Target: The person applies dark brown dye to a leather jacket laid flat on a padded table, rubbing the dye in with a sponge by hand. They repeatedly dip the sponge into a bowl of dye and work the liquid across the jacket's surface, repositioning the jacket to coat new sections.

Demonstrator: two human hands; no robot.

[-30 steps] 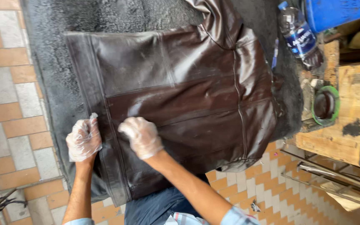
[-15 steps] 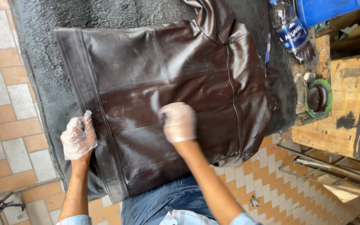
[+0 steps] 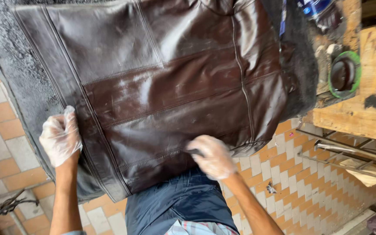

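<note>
- My right hand [image 3: 214,157], in a thin clear glove, is clenched round a small dark thing (a pad or cloth, too blurred to name) and presses it on the near edge of the brown leather jacket [image 3: 162,91].
- My left hand [image 3: 61,138], gloved the same way, grasps nothing; it lies spread and flat on the jacket's left hem band, pinning it.
- Half a second ago the right hand was further out, on the middle panel; now it sits at the near right edge, just above my blue trousers [image 3: 183,202]. The left hand has kept its place.
- I judge from this that the rubbing has run down the panel to its near end, and the smeared, glossy patch across the middle seems to mark the stretch already worked.
- The jacket lies flat and spread on a dark grey felt-like mat [image 3: 18,74], its hide smooth, shiny and faintly creased, split by stitched seams.
- Far right, a round tin with a green rim [image 3: 344,75] rests on a stained wooden bench [image 3: 370,109].
</note>
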